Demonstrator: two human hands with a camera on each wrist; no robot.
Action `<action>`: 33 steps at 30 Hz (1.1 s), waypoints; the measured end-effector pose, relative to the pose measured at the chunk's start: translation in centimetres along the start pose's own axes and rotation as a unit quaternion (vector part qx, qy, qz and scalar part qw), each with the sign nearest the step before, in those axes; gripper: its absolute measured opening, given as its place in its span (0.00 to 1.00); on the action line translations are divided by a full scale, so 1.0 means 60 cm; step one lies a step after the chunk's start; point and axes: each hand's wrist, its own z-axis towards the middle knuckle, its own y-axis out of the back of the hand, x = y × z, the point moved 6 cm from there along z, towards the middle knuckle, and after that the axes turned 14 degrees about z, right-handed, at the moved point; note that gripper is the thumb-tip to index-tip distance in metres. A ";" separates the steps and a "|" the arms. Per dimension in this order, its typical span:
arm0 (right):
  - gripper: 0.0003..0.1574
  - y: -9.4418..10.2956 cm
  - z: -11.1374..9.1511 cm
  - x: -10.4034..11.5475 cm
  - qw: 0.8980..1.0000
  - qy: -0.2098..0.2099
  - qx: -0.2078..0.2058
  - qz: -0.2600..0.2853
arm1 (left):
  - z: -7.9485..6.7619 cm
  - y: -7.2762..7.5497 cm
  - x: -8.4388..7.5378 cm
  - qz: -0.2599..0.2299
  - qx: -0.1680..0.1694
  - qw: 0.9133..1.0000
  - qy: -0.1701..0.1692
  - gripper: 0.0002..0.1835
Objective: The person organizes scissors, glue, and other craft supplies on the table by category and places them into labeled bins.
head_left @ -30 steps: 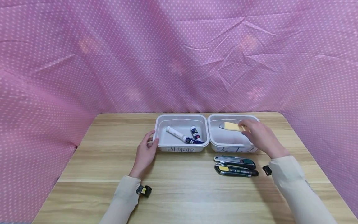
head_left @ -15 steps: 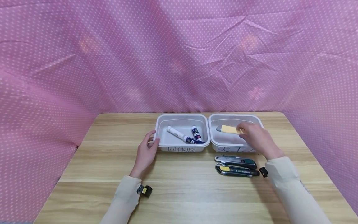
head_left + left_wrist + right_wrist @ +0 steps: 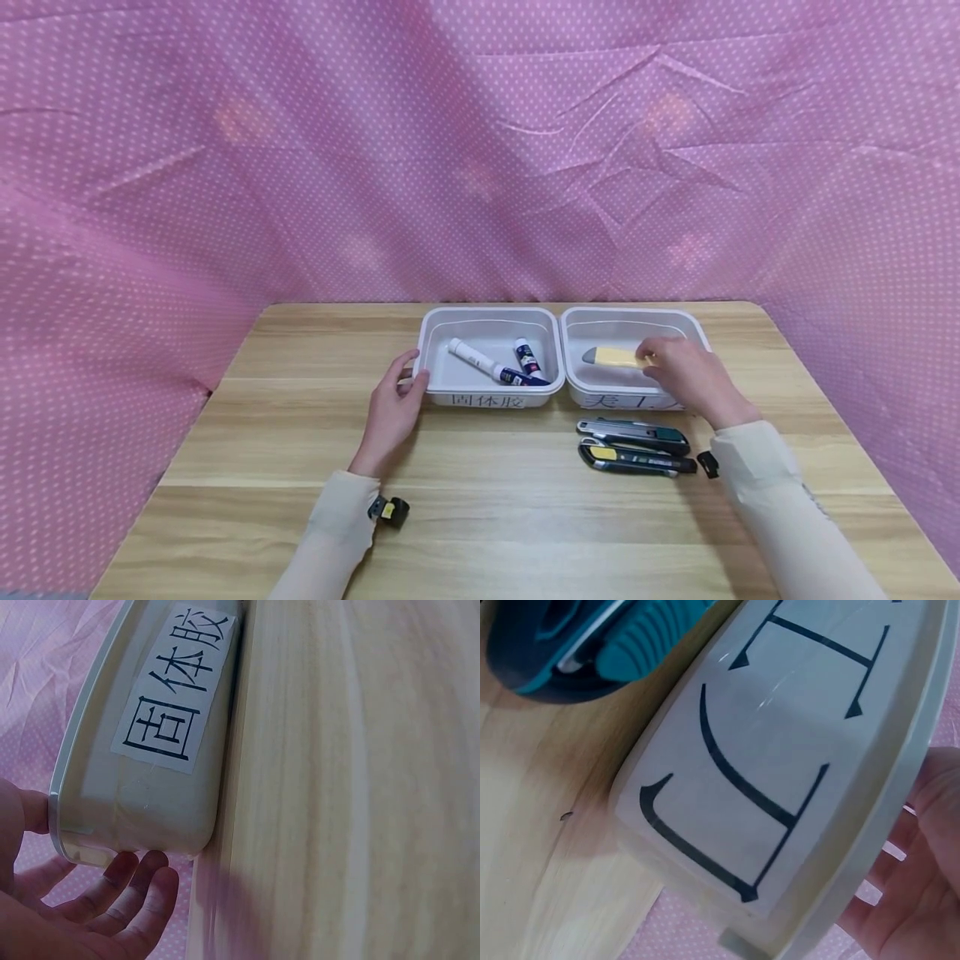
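Left hand (image 3: 392, 408): half bent; the edge of the left box (image 3: 487, 325) is held.
Right hand (image 3: 692, 382): bent nearly closed; one end of the yellow knife (image 3: 615, 357) is pinched.
Yellow knife: held inside the right box (image 3: 630, 326); bottom touched or not, cannot be told.
Dark knives (image 3: 637, 459): laid on the table (image 3: 487, 508) near the right box.

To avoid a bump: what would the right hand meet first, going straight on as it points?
Likely the left wall of the right bin, reached first by the yellow knife the right hand holds; depth is unclear.
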 end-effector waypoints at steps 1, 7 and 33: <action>0.15 -0.001 0.000 -0.001 1.000 -0.002 0.001 0.001 | 0.000 0.000 0.000 0.000 0.000 1.000 0.000 0.25; 0.14 -0.001 0.002 -0.003 1.000 -0.004 0.002 -0.002 | 0.001 0.000 -0.002 0.000 -0.002 1.000 0.000 0.25; 0.12 0.019 -0.001 0.013 1.000 -0.002 -0.015 0.002 | 0.003 0.001 -0.002 -0.006 -0.002 1.000 0.009 0.25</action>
